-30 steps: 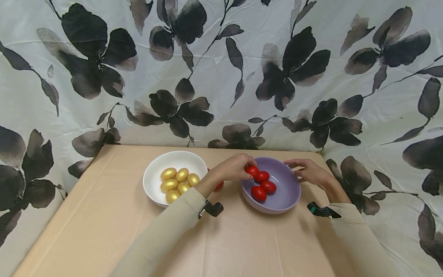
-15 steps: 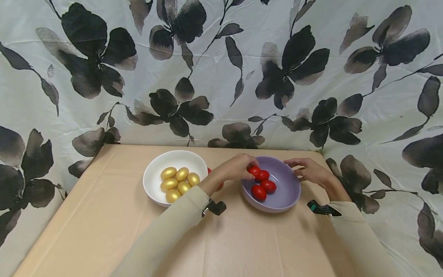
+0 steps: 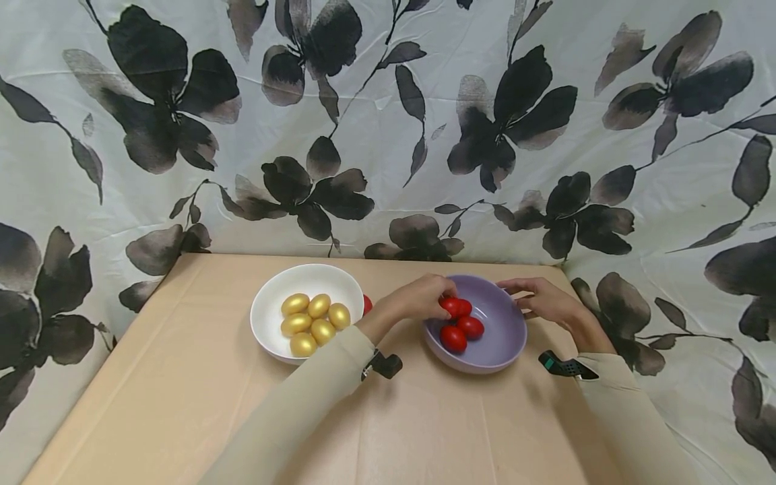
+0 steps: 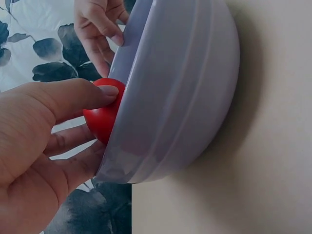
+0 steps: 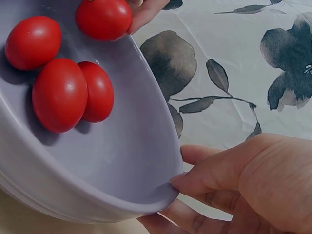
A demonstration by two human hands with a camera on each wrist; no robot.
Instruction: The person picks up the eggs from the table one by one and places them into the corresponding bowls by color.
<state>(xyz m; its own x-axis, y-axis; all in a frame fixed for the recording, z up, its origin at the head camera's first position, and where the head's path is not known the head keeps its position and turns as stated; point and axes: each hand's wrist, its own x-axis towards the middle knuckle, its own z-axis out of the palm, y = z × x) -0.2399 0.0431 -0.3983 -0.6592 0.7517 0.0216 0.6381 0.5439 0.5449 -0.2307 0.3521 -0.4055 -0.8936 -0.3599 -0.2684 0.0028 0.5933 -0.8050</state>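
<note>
A red egg is pinched between the thumb and fingers of my left hand, at the left rim of the purple bowl. Inside that bowl lie three more red eggs; the nearest one sits toward the front left. My right hand grips the bowl's right rim, its thumb on the edge and other fingers against the outer wall. To the left stands a white bowl with several gold eggs in it.
Something red shows beside the white bowl's right edge, mostly hidden behind my left forearm. Both bowls stand near the back edge of the tan tabletop. A floral cloth hangs behind and at the sides.
My left hand has moved slightly right and lower over the purple bowl, carrying its red egg closer to those inside. My right hand stays at the rim.
</note>
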